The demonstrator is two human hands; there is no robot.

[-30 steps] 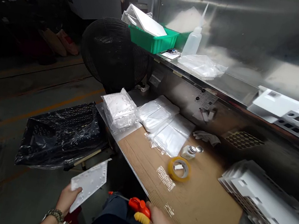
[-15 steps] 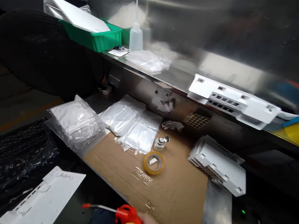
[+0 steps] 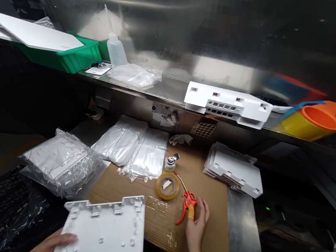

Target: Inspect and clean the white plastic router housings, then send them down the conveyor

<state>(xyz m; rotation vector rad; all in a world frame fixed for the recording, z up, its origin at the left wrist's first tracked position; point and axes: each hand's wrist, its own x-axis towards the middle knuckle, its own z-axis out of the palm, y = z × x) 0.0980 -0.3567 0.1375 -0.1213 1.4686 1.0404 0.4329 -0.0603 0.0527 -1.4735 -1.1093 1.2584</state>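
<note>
One white panel is pinched by the left hand, thumb on its studded face, other fingers out of sight behind; it is held up before the near edge of the worktop. The right hand, which half a second ago gripped the red air gun short of that edge, now has its fingers spread beside the gun's grip; whether the thumb touches is unclear. The gun lies over the cardboard, nozzle tip near the small jar, so that hand seems all but freed of the tool. Earlier the panel showed farther left, steeply slanted; now its studs face the wearer. Beyond, the tape roll and plastic bags lie as before
</note>
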